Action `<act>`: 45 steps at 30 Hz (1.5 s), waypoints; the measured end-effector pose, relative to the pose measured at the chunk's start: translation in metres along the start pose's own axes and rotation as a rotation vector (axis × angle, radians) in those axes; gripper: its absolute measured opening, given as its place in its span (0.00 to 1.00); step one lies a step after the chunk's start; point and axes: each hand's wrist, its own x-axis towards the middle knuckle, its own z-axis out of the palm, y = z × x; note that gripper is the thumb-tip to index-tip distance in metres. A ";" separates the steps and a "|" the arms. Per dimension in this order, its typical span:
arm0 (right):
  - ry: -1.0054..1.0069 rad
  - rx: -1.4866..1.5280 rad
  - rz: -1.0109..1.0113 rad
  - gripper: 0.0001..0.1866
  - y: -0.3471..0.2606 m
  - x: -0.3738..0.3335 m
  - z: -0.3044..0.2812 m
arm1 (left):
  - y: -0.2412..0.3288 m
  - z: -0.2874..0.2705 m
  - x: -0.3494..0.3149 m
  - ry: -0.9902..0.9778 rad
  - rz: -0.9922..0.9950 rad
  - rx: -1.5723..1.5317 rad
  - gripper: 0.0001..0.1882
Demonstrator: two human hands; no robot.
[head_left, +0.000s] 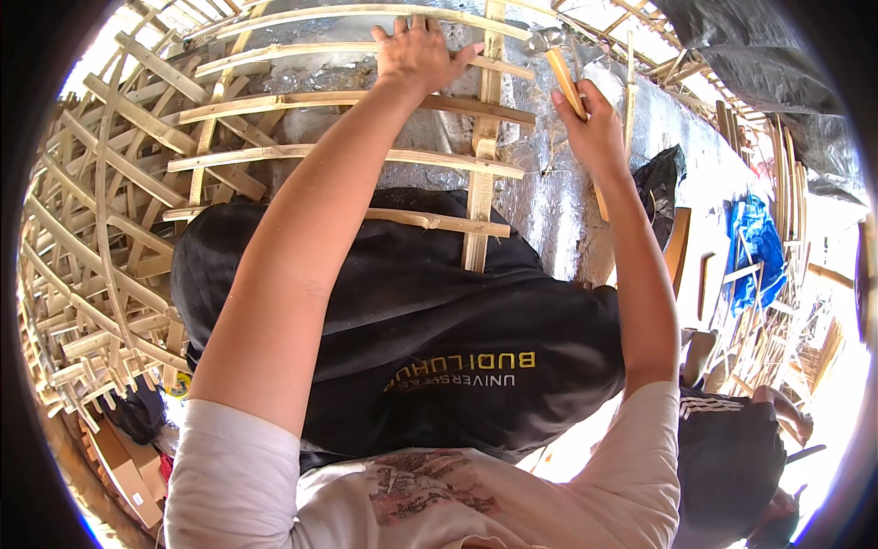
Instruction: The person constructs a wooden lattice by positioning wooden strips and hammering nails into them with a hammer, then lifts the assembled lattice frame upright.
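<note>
A ladder-like frame of pale bamboo slats [439, 161] lies in front of me, its near end over the black cloth [412, 311] that covers my lap. Several crosspieces run across two lengthwise strips. My left hand [414, 57] rests at the far end of this frame with its fingers spread, the fingertips at the farthest crosspiece and the thumb pointing right. In my right hand [594, 128] is a hammer [565, 82], gripped by its yellowish wooden handle. The grey metal head is up beside the far right corner of the frame, apart from the slats.
Bamboo lattice panels [119, 220] are piled along the left. Silvery sheeting [558, 220] lies beneath and beyond the frame. Blue plastic [757, 247] and upright bamboo strips stand at right. Another person in dark clothes [727, 467] is at lower right. A cardboard box [128, 471] sits at lower left.
</note>
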 end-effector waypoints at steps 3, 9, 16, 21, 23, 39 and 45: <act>0.042 -0.016 0.012 0.21 0.011 -0.006 0.000 | 0.004 -0.005 0.002 -0.012 0.020 0.010 0.47; 0.054 0.011 0.050 0.20 0.024 -0.012 -0.003 | 0.022 -0.012 -0.005 0.002 -0.029 -0.056 0.39; 0.073 0.014 0.050 0.22 0.014 -0.015 -0.010 | 0.031 -0.024 -0.019 0.364 -0.030 -0.095 0.27; 0.139 0.040 0.035 0.24 0.032 -0.017 -0.010 | 0.051 -0.029 -0.044 0.353 0.056 -0.254 0.22; 0.160 0.059 0.018 0.25 0.035 -0.017 -0.009 | 0.056 -0.029 -0.055 0.423 0.122 -0.234 0.22; 0.125 0.061 -0.005 0.21 0.033 -0.018 -0.007 | 0.078 -0.022 -0.076 -0.022 0.087 -0.144 0.38; 0.069 0.053 0.013 0.20 0.037 -0.017 -0.005 | 0.083 -0.032 -0.069 -0.153 0.029 -0.191 0.40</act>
